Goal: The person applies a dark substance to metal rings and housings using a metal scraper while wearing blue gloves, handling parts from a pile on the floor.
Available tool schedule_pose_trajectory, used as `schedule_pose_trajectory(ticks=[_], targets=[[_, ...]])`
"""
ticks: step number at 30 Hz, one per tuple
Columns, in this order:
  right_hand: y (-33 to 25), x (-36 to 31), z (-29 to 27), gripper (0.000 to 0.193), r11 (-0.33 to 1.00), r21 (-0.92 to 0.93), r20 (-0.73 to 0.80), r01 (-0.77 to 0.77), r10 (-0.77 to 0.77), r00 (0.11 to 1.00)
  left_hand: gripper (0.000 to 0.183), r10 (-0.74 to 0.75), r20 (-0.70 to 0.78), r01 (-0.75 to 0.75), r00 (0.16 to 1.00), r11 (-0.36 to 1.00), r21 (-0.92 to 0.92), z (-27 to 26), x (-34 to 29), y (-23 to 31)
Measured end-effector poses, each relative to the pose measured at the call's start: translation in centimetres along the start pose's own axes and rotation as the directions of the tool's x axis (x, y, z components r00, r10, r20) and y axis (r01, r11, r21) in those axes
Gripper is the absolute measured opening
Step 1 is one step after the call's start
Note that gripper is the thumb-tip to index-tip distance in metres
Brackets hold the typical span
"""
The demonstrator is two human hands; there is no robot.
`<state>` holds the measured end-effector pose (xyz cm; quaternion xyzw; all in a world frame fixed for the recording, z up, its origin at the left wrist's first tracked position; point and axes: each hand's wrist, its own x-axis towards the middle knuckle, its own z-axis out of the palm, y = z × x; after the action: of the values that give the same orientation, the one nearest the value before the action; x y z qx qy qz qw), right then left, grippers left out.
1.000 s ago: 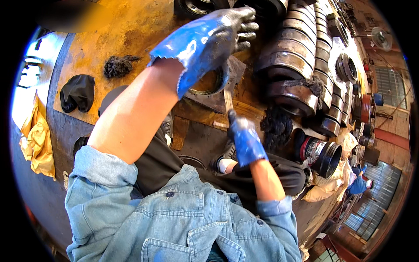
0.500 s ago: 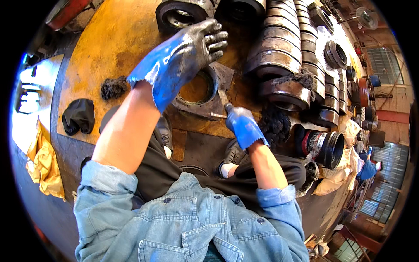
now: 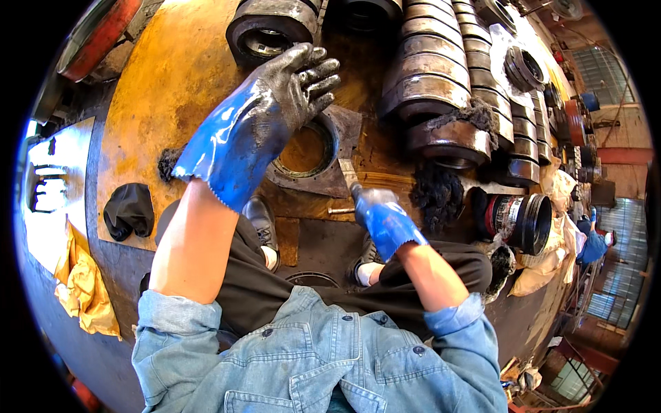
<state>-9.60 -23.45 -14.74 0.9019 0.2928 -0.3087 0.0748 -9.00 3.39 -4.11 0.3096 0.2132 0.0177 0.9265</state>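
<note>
My left hand (image 3: 286, 89), in a blue glove blackened with grease, is raised with the palm turned right and fingers stretched out, holding nothing. Below and behind it lies a dark metal plate (image 3: 348, 127) with a large round opening. My right hand (image 3: 377, 206), in a blue glove, is closed round a narrow hand tool (image 3: 347, 169) with a flat greyish end; its exact kind is unclear. That end reaches the plate's near right corner. A short metal rod, bolt-like, (image 3: 341, 210) shows just left of the right hand; whether it touches the glove cannot be told.
Stacked metal rings (image 3: 430, 69) lie in rows at the far right. A thick ring (image 3: 265, 41) sits beyond my left hand. Black fibre wad (image 3: 438, 196), open tub (image 3: 533, 224), dark cloth (image 3: 129, 212) and brown paper (image 3: 86, 282) surround my feet. A person (image 3: 593, 244) is far right.
The head view has shifted slightly. My left hand has moved a little down and left in the picture, still outstretched. My right hand keeps its hold on the tool near the plate.
</note>
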Motion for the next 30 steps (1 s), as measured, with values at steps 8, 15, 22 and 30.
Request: schedule_pose_trajectory(ticks=[8, 15, 22, 30], targets=[[1.5, 4.3, -2.8, 0.026, 0.992, -0.022, -0.086, 0.127, -0.128, 0.988, 0.048, -0.079, 0.032, 0.080, 0.996, 0.995, -0.059, 0.0, 1.4, -0.6], [2.6, 5.2, -1.1, 0.036, 0.982, 0.117, -0.239, 0.146, -0.115, 0.964, 0.051, -0.010, -0.014, 0.011, 1.000, 0.998, 0.063, 2.3, 0.3, -0.2], [0.0, 5.2, -3.1, 0.031, 0.999, -0.023, 0.018, -0.028, 0.028, 0.999, 0.055, 0.011, 0.024, -0.010, 1.000, 1.000, -0.023, 0.2, 0.6, 1.0], [1.8, 6.2, -2.0, 0.030, 0.986, -0.087, -0.150, 0.144, -0.156, 0.976, 0.051, -0.018, -0.020, 0.017, 1.000, 0.998, -0.061, 1.0, 0.4, 1.7]])
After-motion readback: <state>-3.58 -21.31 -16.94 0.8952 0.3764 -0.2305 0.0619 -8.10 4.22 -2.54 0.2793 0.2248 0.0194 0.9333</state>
